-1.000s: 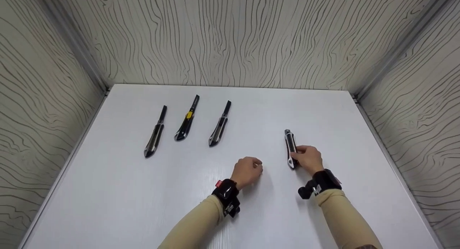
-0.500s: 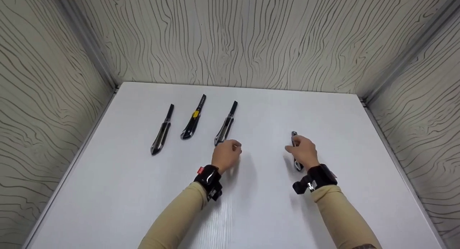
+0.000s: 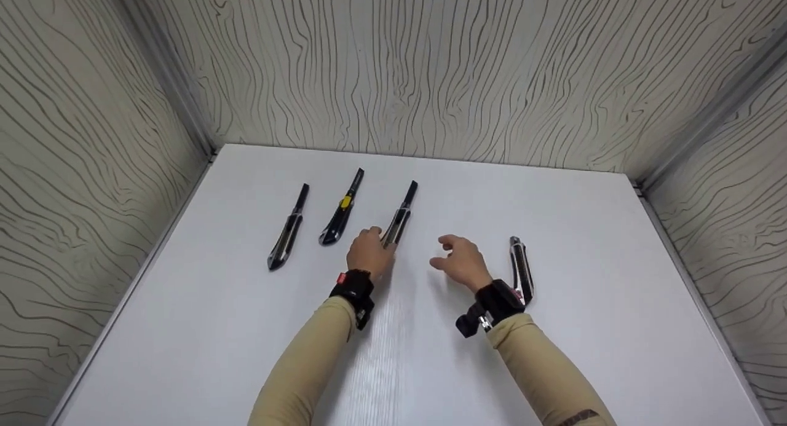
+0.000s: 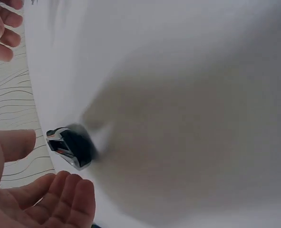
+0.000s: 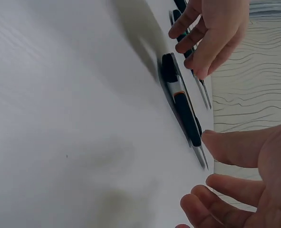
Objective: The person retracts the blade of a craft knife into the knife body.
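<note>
In the head view my left hand [image 3: 370, 254] is over the lower end of a utility knife [image 3: 397, 223] with a dark blade out, lying on the white table. The left wrist view has the knife's handle end [image 4: 72, 146] between the spread thumb and fingers, apparently untouched. My right hand [image 3: 462, 263], thumb and fingers apart and holding nothing, hovers right of that knife. In the right wrist view the same knife [image 5: 180, 102] lies ahead of the right fingers. Another utility knife [image 3: 521, 269], no blade showing, lies to the right, partly hidden by the right wrist strap.
A utility knife with a yellow slider [image 3: 339, 214] and another with a dark blade [image 3: 289, 229] lie on the left of the table [image 3: 203, 327]. Wood-patterned walls [image 3: 430, 63] stand behind and at both sides.
My right hand has let go of the right-hand knife and moved left. My left hand has moved leftward and up to the third knife, its fingers spreading. The view has shifted slightly.
</note>
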Motion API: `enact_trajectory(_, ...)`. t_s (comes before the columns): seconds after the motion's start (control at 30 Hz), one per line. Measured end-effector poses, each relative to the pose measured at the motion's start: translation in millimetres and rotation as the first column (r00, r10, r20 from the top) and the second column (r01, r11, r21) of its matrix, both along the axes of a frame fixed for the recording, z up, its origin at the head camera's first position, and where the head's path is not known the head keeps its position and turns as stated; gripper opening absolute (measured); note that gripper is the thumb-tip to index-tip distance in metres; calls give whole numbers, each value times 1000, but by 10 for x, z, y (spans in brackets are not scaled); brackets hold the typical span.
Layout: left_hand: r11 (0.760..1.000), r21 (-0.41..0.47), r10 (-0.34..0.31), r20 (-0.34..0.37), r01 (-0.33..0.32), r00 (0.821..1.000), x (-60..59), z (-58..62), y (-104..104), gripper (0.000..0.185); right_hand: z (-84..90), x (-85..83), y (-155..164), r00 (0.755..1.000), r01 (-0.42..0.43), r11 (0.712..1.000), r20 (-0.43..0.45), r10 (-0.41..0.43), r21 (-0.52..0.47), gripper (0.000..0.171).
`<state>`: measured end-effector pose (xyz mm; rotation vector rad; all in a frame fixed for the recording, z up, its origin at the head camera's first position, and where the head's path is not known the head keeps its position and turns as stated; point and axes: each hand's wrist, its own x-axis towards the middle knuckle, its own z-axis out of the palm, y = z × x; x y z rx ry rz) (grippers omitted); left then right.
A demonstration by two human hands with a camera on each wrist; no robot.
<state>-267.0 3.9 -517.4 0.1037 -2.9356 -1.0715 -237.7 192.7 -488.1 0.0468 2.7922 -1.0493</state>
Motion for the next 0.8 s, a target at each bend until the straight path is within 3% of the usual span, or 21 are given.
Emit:
enact_trajectory(0.27,999,-7,33,54,-33,998,-80,-134,149,59,-64,27,-84,1000,-12,1000,0,12,-7,57)
enact_trajectory(0.43,998,-55,37,59,-33,998,-102,-191,154,51,-81,57,-127,1000,-25,1000,3,25,9,58)
enact_trajectory(0.57,995,-90,33,22,-31,999,-131,-252,115,37,-106,62,-151,999,-38,999,8,38,19,59)
enact_trajectory(0.8,999,-11,41,-11,-41,999,-176,-309,40,29,-132,42,-148,999,-31,1000,19,31,6,59)
